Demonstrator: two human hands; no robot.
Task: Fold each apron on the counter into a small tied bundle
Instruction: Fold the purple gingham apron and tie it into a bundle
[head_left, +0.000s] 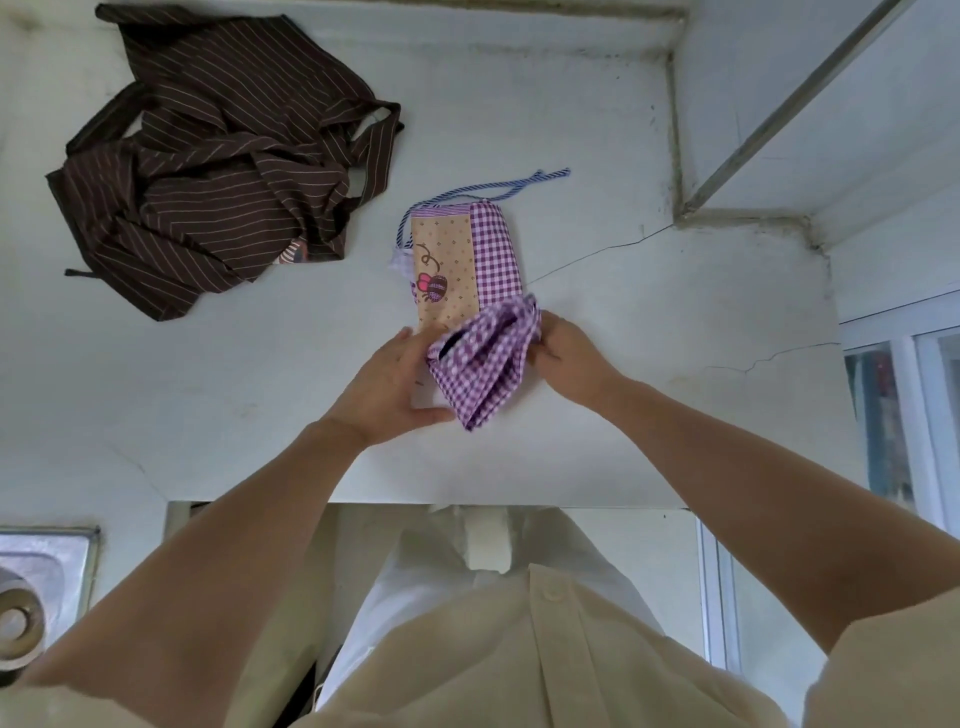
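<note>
We have the purple checked apron (467, 260) folded into a narrow strip at the table's (675, 338) centre, its near end lifted between both hands. Our left hand (395, 384) curls round it from 9 o'clock and our right hand (566, 358) pinches it from 3 o'clock. If either grip loosens, the layers may splay — and the striped ties (488, 189) at 12 o'clock could get buried. The brown striped apron (208, 176) lies crumpled at 10 o'clock.

Purple gingham apron (493, 249); brown pinstriped apron (218, 171); white counter (623, 322).
</note>
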